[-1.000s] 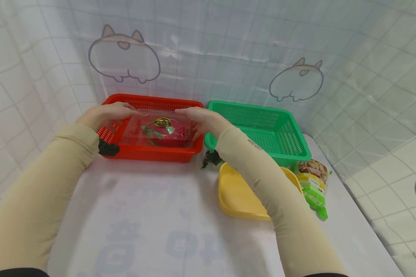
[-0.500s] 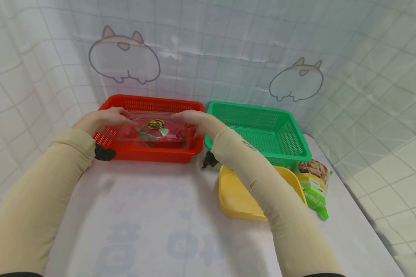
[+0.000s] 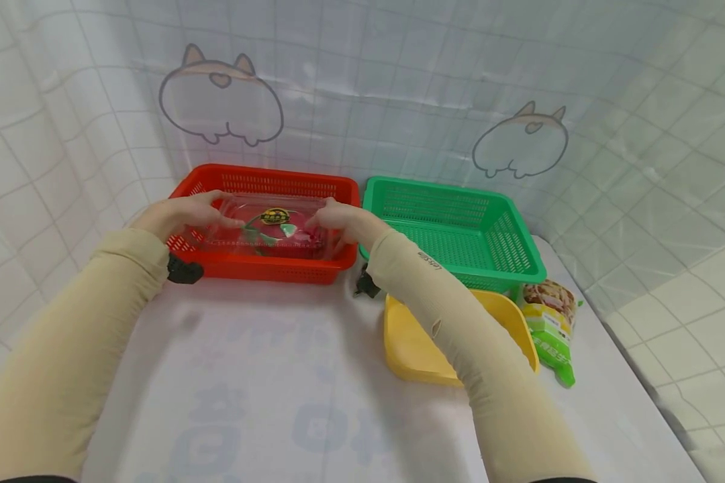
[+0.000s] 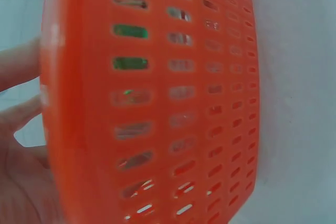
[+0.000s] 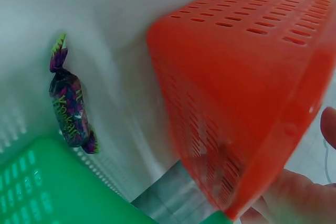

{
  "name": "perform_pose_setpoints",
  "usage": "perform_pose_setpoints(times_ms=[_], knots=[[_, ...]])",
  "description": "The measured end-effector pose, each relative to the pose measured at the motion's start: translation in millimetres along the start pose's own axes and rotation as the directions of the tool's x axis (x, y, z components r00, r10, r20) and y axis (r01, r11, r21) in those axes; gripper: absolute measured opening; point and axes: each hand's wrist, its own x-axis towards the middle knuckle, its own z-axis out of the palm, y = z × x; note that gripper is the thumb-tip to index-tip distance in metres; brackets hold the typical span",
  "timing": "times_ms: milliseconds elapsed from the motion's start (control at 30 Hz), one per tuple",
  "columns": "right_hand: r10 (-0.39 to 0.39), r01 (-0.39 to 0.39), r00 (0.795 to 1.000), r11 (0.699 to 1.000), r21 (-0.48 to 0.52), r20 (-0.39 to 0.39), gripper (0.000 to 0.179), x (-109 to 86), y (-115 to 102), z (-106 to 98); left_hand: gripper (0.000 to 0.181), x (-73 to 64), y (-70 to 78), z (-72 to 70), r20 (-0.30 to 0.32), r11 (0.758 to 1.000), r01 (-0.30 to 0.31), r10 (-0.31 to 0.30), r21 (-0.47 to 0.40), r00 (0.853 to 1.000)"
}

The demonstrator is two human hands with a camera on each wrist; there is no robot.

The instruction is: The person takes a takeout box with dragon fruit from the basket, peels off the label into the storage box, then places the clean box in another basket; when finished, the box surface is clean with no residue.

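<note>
A clear plastic box [image 3: 267, 245] with a black and yellow label lies in the red basket [image 3: 266, 270]. Through its lid shows something deep pink with green parts, like a dragon fruit. My left hand [image 3: 187, 212] holds the box at its left end, with fingertips on the lid. At the other end my right hand [image 3: 344, 220] grips the right edge, its fingertips over the lid. In the left wrist view the basket's slotted side hides most of the box and part of the left hand [image 4: 23, 171]. The right wrist view shows right-hand fingers [image 5: 294, 195] behind the basket rim.
A green basket [image 3: 447, 238] stands just right of the red one. In front of it are a yellow tray [image 3: 413, 345] and a green and yellow food packet [image 3: 548, 325]. A dark wrapped candy [image 5: 69, 106] lies near the baskets. A tiled curtain [image 3: 368, 80] hangs behind.
The box has moved down and slightly left into the red basket, both hands moving with it. Over the last half second it stays nearly still while the right fingertips shift on its lid.
</note>
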Motion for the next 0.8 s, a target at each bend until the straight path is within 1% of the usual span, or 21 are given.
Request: perform_pose_setpoints(times_ms=[67, 167, 267, 533, 667, 800], knots=[[-0.018, 0.019, 1.0, 1.0, -0.02, 0.006, 0.081, -0.3, 0.6, 0.5, 0.094, -1.0, -0.9, -0.1, 0.004, 1.0, 0.001, -0.001, 0.002, 1.0], [-0.049, 0.049, 0.999, 0.997, -0.053, 0.011, 0.07, -0.1, 1.8, 1.5, 0.092, -2.4, -1.9, 0.1, 0.01, 1.0, -0.001, 0.001, -0.004, 1.0], [-0.069, 0.07, 0.997, 0.995, -0.074, 0.017, 0.065, 1.6, 3.5, 2.5, 0.091, -3.0, -2.4, 0.6, 0.013, 1.0, -0.005, 0.005, -0.001, 1.0], [-0.089, 0.091, 0.996, 0.993, -0.08, 0.029, 0.067, 3.4, 7.9, 3.7, 0.089, -2.3, -3.3, 1.1, 0.013, 1.0, -0.007, 0.007, 0.023, 1.0], [-0.105, 0.105, 0.994, 0.991, -0.078, 0.004, 0.065, 3.0, 8.4, 5.0, 0.089, -3.3, -3.2, 0.4, 0.008, 1.0, -0.004, 0.004, 0.015, 1.0], [-0.113, 0.11, 0.993, 0.991, -0.078, -0.024, 0.064, 0.5, 8.3, 8.1, 0.088, -4.3, -5.5, 0.5, -0.008, 1.0, -0.02, 0.02, 0.007, 1.0]])
